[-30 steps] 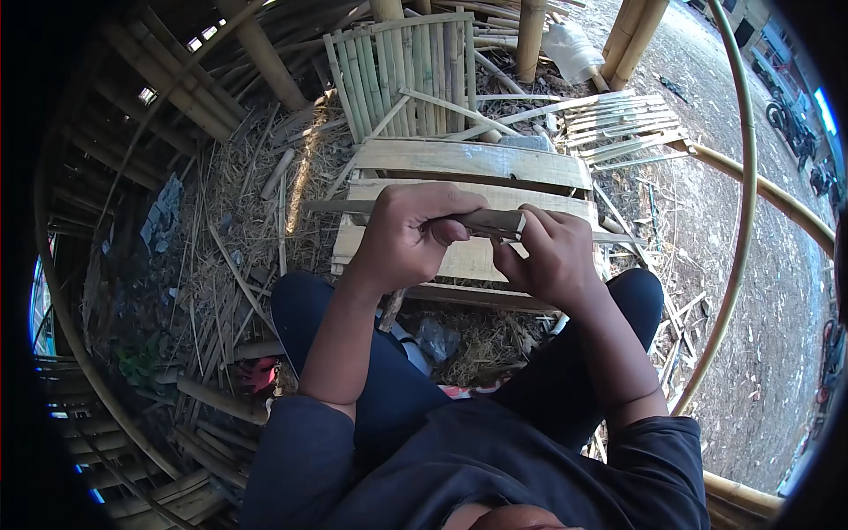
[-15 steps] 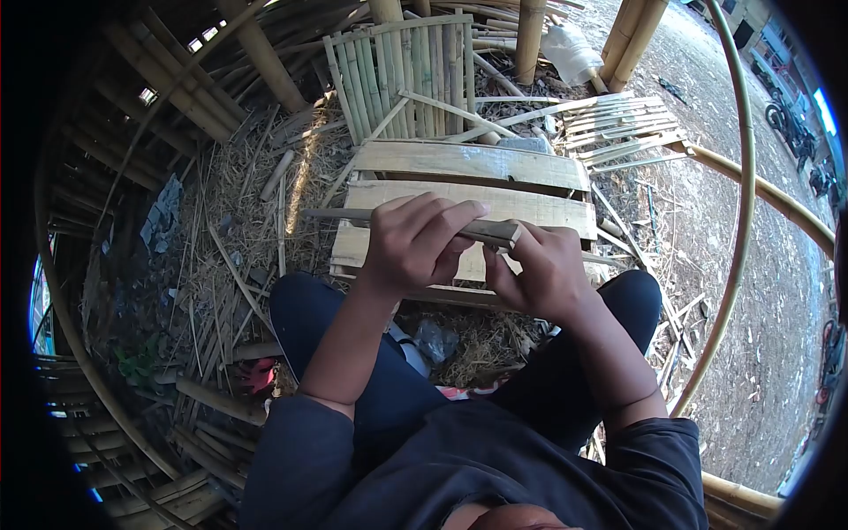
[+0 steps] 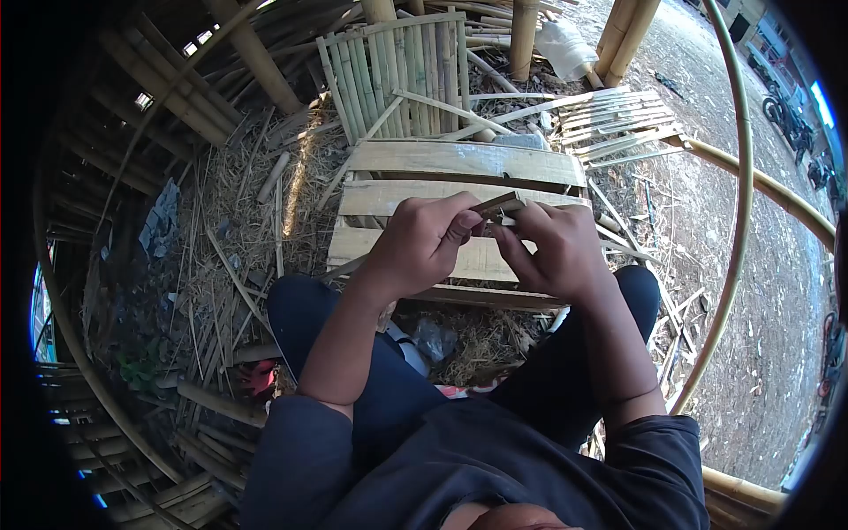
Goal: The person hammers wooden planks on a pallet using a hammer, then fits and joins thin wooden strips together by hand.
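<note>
- Currently, left hand clamped on strip, which slants up out of the grip toward 2 o'clock.
- Strip held above the slatted surface, between the two hands.
- Right hand at 3 o'clock from the left, curled close around the strip's end; cannot tell what, if anything, it grips.
- Hands near each other but apart, a short run of strip showing in the gap.
- Bearings from the hands: panel of upright slats at 11 o'clock, past the surface.
- Jug, translucent, at 1 o'clock; rack of pale slats between 1 and 2.
- Bag, clear, at 7 o'clock, between the legs.
- Red item at 8 o'clock; too small to identify.
- Straw over the ground, 9 to 10 o'clock.
</note>
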`<state>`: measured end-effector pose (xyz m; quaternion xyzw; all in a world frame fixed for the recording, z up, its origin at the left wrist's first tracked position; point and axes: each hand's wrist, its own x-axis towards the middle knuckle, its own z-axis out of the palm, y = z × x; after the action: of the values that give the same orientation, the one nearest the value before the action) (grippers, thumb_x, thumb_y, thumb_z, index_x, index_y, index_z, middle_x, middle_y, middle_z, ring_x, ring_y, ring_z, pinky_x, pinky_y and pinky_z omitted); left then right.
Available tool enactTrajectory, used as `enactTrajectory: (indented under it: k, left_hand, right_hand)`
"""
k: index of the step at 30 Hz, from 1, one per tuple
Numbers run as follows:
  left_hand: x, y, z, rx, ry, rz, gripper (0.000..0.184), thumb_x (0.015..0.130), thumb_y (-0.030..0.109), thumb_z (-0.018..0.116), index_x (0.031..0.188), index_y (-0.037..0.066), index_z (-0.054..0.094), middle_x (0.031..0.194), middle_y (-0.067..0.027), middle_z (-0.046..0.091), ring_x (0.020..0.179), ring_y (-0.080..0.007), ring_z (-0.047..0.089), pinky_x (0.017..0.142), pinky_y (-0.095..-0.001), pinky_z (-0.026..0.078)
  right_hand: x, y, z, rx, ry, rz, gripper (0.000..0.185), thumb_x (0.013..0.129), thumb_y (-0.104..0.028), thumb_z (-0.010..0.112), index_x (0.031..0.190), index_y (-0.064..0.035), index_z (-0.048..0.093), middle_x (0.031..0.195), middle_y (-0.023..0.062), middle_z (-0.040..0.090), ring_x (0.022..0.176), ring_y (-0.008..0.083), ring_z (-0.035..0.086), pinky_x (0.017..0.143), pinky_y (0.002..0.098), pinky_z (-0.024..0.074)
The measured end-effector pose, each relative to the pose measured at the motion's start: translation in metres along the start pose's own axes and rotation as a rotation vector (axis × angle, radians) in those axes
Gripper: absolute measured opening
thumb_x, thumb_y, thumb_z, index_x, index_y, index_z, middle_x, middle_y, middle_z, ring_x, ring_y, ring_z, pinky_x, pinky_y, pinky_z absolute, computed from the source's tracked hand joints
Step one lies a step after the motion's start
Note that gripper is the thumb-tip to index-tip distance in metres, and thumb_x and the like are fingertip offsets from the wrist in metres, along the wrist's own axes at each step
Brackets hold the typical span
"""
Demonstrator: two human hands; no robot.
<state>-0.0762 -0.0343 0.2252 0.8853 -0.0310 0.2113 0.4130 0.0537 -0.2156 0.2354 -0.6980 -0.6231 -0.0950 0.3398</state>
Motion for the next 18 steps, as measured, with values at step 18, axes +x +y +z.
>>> enactTrajectory:
  k: [18]
  left_hand:
    - [-0.001, -0.023, 0.017, 0.673, 0.596, 0.413, 0.026, 0.077, 0.01, 0.076, 0.101, 0.009, 0.066, 0.077, -0.0039, 0.062, 0.068, -0.0247, 0.065, 0.056, -0.038, 0.05]
  right_hand:
    - [0.0, -0.007, 0.041, -0.24, 0.301, -0.036, 0.031, 0.085, -0.029, 0.078, 0.08, -0.0106, 0.054, 0.063, 0.0019, 0.055, 0.051, 0.0202, 0.061, 0.045, 0.034, 0.0467]
